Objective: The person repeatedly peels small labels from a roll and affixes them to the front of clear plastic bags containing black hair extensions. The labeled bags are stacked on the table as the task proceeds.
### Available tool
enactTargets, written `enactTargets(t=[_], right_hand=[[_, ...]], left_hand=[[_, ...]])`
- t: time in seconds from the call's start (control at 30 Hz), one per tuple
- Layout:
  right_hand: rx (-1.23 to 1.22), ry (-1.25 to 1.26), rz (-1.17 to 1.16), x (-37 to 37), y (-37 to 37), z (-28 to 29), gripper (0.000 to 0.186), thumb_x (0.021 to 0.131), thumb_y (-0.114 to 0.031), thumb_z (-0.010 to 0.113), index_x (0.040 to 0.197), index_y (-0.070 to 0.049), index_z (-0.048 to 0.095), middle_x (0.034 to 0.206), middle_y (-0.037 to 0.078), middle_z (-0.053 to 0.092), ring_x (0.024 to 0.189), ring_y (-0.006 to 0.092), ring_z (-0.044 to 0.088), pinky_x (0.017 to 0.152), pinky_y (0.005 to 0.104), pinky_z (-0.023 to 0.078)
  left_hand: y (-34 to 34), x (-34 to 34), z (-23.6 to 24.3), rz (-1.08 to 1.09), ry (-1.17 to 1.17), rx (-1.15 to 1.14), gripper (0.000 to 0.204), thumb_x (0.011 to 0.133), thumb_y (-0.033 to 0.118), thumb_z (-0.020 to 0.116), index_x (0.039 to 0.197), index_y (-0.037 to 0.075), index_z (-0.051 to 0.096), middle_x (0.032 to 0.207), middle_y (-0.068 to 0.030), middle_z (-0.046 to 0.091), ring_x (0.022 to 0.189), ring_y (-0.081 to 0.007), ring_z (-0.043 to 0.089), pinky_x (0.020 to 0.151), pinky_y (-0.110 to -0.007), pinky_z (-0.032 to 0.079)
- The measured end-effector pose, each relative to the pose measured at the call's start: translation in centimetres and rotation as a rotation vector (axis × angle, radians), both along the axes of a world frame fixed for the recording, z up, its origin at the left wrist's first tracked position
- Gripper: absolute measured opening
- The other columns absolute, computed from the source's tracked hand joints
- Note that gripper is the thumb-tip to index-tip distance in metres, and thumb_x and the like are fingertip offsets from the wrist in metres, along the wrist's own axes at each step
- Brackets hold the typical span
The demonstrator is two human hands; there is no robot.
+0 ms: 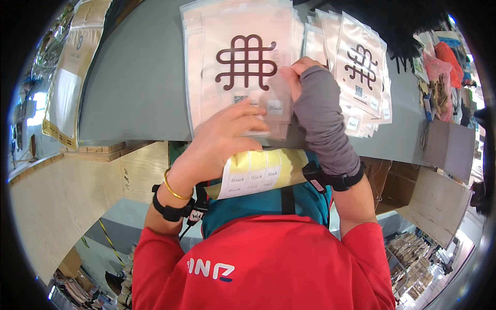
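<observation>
A stack of pinkish, see-through plastic zip bags [206, 46] with a dark looped emblem lies on the grey table in front of me. Over the lower part of the top bag my left hand [227, 126] rests, fingers stretched out beside a small white label sticker [275, 107]. Closed at the bag's right edge is my right hand [302, 75], its thumb and fingers pinching there; a grey sleeve covers the wrist. Below my hands, a yellow backing sheet of white labels [263, 173] lies across my lap, its near edge curling.
A second, fanned pile of similar bags [361, 67] sits to the right. At the left edge of the grey table [134, 77] is a long clear-and-gold package [75, 77]. Black fluffy material [398, 23] lies at the far right, near colourful plastic bags [444, 72] and a cardboard box [447, 144].
</observation>
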State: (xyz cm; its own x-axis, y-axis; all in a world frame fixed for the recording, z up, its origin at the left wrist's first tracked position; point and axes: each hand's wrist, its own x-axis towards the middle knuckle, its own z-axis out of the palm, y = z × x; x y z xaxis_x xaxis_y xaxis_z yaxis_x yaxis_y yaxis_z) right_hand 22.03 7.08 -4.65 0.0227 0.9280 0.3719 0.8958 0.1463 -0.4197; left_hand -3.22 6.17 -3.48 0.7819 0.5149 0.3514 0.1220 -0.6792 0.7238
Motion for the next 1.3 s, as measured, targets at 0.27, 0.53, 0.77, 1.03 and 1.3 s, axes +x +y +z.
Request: enactTargets(t=[0.27,0.53,0.77,1.03,1.3], right_hand=[[-0.302,-0.075,-0.433,15.0,2.0,3.1,0.043,0.098,-0.044,0.074,0.116,-0.005,0.074,0.101,0.018,0.076,0.095,0.036,0.072,0.084,0.0447,0.057],[-0.521,0.376,0.131,7.4,-12.2,7.9,0.043,0.1,-0.012,0.07,0.141,-0.002,0.061,0.103,0.008,0.074,0.09,0.0149,0.067,0.081,0.0301,0.053],[-0.391,1.266,0.008,3.8,-14.8,4.2,0.04,0.101,-0.009,0.072,0.139,0.001,0.063,0.114,0.012,0.075,0.104,0.0154,0.07,0.089,0.0286,0.055],[-0.404,1.028,-0.085,3.8,-16.7,4.7,0.027,0.1,-0.009,0.072,0.124,0.002,0.069,0.107,0.012,0.076,0.096,0.0141,0.071,0.084,0.0278,0.055],[-0.296,-0.066,-0.171,3.4,-14.8,7.1,0.03,0.091,-0.019,0.081,0.119,-0.013,0.074,0.092,0.007,0.068,0.086,0.0281,0.066,0.085,0.0416,0.05]], left_hand=[[-2.3,-1.7,0.6,0.04,-0.175,-0.437,0.024,0.073,0.008,0.079,0.094,0.001,0.072,0.088,-0.0097,0.071,0.08,-0.0271,0.064,0.073,-0.033,0.052],[-2.8,-0.6,0.6,0.137,-0.25,-0.519,0.022,0.081,0.007,0.078,0.099,-0.003,0.07,0.09,-0.0092,0.07,0.079,-0.0189,0.062,0.07,-0.029,0.05],[-4.8,2.2,1.0,0.444,-0.44,-0.06,0.052,0.081,0.007,0.084,0.13,0.004,0.068,0.114,-0.0126,0.067,0.102,-0.025,0.069,0.09,-0.037,0.056],[-6.4,-0.1,2.7,0.284,-0.158,-0.329,0.033,0.074,0.007,0.087,0.106,0.003,0.08,0.086,-0.0061,0.064,0.079,-0.0157,0.059,0.069,-0.028,0.046],[-6.7,0.4,2.6,0.283,-0.315,-0.777,0.031,0.084,0.002,0.085,0.115,0.004,0.082,0.089,-0.0009,0.062,0.081,-0.01,0.056,0.072,-0.024,0.044]])
